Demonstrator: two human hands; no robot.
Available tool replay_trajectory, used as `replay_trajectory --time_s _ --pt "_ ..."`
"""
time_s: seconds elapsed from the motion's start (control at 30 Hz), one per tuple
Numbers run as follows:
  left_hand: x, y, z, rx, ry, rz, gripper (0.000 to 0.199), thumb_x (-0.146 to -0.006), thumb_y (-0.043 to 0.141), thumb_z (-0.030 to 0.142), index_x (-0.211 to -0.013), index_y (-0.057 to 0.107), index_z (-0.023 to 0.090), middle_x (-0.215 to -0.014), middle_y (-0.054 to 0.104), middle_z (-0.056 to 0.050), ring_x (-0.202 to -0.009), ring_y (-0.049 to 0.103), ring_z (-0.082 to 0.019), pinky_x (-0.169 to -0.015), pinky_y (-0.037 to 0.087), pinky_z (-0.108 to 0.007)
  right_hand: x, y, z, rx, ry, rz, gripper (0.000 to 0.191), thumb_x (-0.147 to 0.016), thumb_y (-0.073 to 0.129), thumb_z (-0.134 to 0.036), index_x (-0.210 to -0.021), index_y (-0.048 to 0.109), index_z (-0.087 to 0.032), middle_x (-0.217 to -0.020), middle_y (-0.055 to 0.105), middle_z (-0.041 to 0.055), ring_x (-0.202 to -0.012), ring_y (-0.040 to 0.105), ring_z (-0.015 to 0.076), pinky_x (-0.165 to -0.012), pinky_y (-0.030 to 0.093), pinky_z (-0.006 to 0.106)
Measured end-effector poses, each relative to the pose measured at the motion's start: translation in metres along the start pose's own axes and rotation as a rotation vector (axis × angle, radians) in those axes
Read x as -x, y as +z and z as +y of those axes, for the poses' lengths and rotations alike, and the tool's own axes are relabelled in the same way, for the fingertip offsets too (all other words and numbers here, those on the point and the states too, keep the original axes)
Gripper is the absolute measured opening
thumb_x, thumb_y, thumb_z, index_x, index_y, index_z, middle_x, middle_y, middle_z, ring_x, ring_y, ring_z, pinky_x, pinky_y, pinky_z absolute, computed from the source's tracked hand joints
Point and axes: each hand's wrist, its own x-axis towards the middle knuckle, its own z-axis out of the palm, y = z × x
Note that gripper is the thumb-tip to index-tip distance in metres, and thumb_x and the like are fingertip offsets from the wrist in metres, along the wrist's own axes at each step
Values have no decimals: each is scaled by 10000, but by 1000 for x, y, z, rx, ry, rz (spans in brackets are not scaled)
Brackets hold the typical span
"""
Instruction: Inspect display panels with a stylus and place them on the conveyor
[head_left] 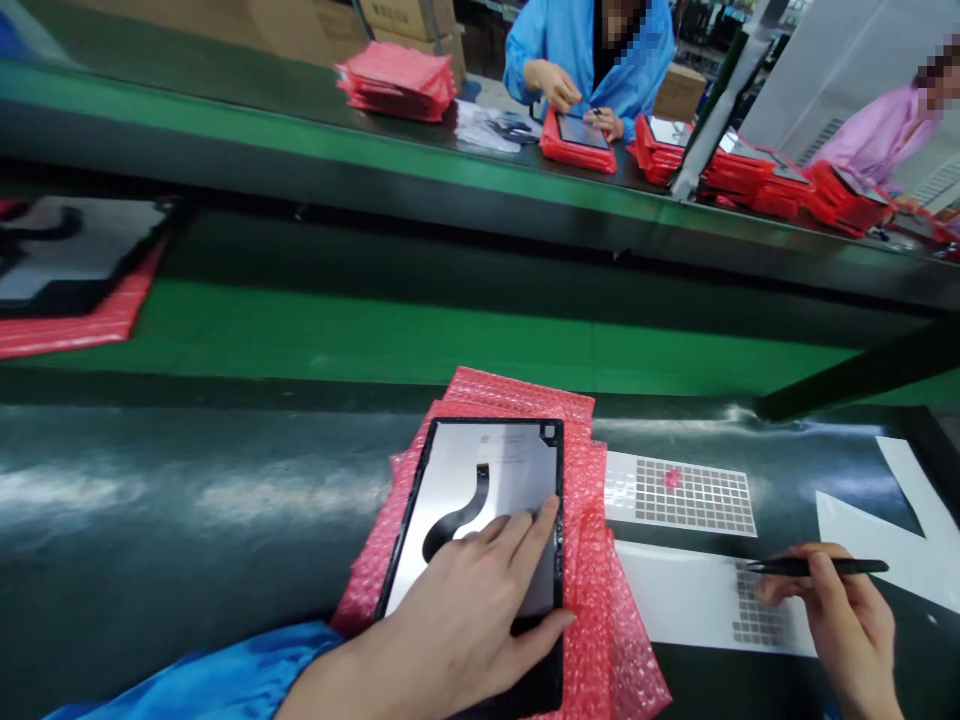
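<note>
A tablet screen panel, silver back up with a black border and a curved black flex cable, lies on a pile of red bubble-wrap bags. Across its lower half rests my left hand, fingers stretched out and the thumb spread over the right edge. Part of the panel is hidden under the hand. My right hand is closed around black tweezers, whose tips point left over a white sheet with small grey square stickers.
Another sticker sheet, with a red piece on it, lies behind. White paper scraps are at the right. A raised shelf crosses the back, with red bags and co-workers beyond. A second panel sits at the left.
</note>
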Motion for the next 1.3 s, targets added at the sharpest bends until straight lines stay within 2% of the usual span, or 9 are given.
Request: replay_trajectory --time_s 0.07,0.13,0.27,0.37,0.53,0.73,1.07,1.2,1.3 --pt "2 4 -2 -8 5 48 716 -952 614 463 -1521 519 39 -1102 757 -193 -926 756 -352 -748 657 -467 7 -19 15 10 38 -8 279 -989 702 -517 -939 748 -246 -711 783 93 -575 741 308 -530 616 411" --pt "3 5 -3 -17 -2 66 720 -964 589 472 -1540 491 51 -1038 774 -171 -882 760 -336 -727 644 -447 15 -26 24 -1 74 -58 295 -998 684 -525 -906 743 -251 -675 762 85 -540 716 291 -504 589 394" --pt "5 5 -1 -76 -44 59 744 -973 574 515 -1552 472 59 -827 760 -106 -729 738 -300 -643 604 -397 29 -22 29 -21 110 -131 305 -995 700 -519 -880 726 -238 -691 755 76 -488 670 230 -445 526 325" --pt "5 3 0 -108 -54 45 759 -982 559 530 -1552 471 36 -780 741 -88 -674 718 -281 -626 596 -386 33 -17 30 14 82 -137 312 -1024 672 -500 -887 718 -224 -695 746 63 -491 653 196 -457 504 292" --pt "5 0 1 -116 -42 51 756 -999 563 526 -1537 483 1 -827 750 -110 -719 742 -299 -626 615 -411 32 -15 31 124 28 -218 320 -1064 614 -483 -905 704 -221 -633 700 38 -514 626 191 -487 486 292" --pt "3 -3 4 -134 -47 31 745 -1001 568 500 -1539 480 -8 -827 755 -111 -701 734 -297 -644 613 -403 33 -15 28 155 11 -220 324 -1069 606 -489 -906 688 -222 -627 691 31 -512 622 192 -494 484 300" --pt "2 -12 2 -32 -70 -173 843 -1013 601 512 -1633 334 7 -1027 756 -169 -913 742 -348 -769 627 -471 26 -17 30 140 80 -270 382 -1052 612 -546 -895 690 -207 -619 696 31 -487 620 169 -485 479 268" --pt "10 -15 -1 42 12 -122 813 -1000 635 415 -1639 315 28 -1103 745 -173 -984 735 -340 -810 631 -461 22 -19 29 57 149 -231 410 -1011 662 -580 -863 692 -198 -577 695 37 -463 623 170 -472 472 258" --pt "20 -16 -3 84 148 -23 686 -1007 638 346 -1594 403 79 -1227 732 -168 -1061 734 -321 -881 633 -453 18 -20 23 -55 218 -184 404 -977 710 -580 -848 678 -198 -591 711 46 -437 624 177 -452 467 266"
